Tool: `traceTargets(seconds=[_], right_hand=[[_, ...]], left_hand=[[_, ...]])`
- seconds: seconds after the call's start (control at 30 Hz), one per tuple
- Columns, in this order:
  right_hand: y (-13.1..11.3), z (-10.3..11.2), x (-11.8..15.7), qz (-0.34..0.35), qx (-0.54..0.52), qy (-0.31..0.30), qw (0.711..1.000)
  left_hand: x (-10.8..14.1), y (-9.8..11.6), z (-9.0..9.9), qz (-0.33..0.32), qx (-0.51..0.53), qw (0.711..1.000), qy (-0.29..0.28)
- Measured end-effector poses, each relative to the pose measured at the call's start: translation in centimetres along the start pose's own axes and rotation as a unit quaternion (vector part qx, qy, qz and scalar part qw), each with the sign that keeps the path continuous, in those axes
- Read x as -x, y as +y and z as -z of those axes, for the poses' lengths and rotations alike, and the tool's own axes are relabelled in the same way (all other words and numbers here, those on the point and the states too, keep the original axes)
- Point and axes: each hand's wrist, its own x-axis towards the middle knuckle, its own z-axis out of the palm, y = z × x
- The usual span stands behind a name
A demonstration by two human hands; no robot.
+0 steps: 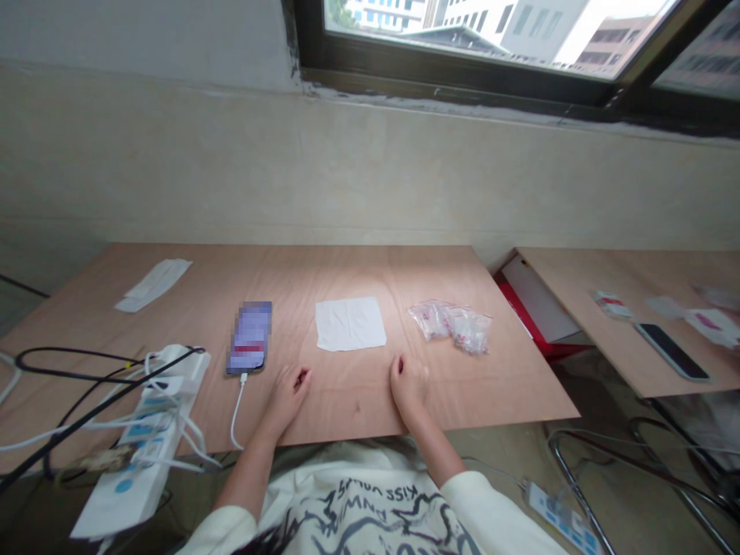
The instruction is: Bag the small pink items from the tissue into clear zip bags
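Note:
My left hand (287, 395) rests on the wooden table (358, 270) near its front edge, fingers curled into a loose fist. Just beyond it lies a phone (250, 338) with a charging cable (237, 412) plugged into its lower end. My right hand (409, 385) also lies curled in a fist on the tabletop; nothing shows in either one. Between and beyond the hands a white sheet (350, 324), paper or cloth, is spread flat. Past my right hand are clear plastic bags (469, 330) with small contents I cannot make out.
A power strip (153, 416) crowded with plugs and cables sits at the left edge. Behind it lies a white folded piece (155, 284). A second table (624, 285) on the right carries another phone (671, 351) and small packets. Another power strip (560, 518) lies below.

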Motion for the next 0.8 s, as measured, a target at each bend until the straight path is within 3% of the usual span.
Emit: traceTargets(seconds=[0.8], right_hand=[[0.05, -0.01, -0.02, 0.000, 0.001, -0.003, 1.000]], left_hand=[[-0.05, 0.20, 0.10, 0.009, -0.011, 1.000, -0.004]])
